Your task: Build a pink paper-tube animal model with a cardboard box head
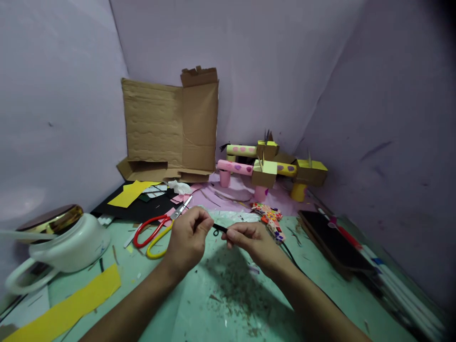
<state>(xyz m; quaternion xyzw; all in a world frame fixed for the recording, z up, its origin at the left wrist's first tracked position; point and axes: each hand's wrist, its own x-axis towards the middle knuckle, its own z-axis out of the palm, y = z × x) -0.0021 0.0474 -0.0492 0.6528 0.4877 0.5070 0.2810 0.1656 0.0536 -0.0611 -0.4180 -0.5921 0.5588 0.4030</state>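
Observation:
A thin black strip [219,228] with a small curl hanging below it runs between my two hands, above the middle of the table. My left hand [190,235] is closed, pinching the strip's left end between thumb and fingers. At the other end, my right hand [247,237] grips it with thumb and fingertips. Scissors [153,235] with one red and one yellow handle lie just left of my left hand, blades pointing away. Behind my right hand is a flower-patterned object [271,219] with a black cord. What the strip is made of, I cannot tell.
An opened cardboard box [160,128] stands at the back. Cardboard animal-like figures [264,173] with tube bodies stand right of it. At left are a white cup [71,244] and yellow paper [71,304]. A dark flat slab [335,240] and pens line the right. Scraps litter the table.

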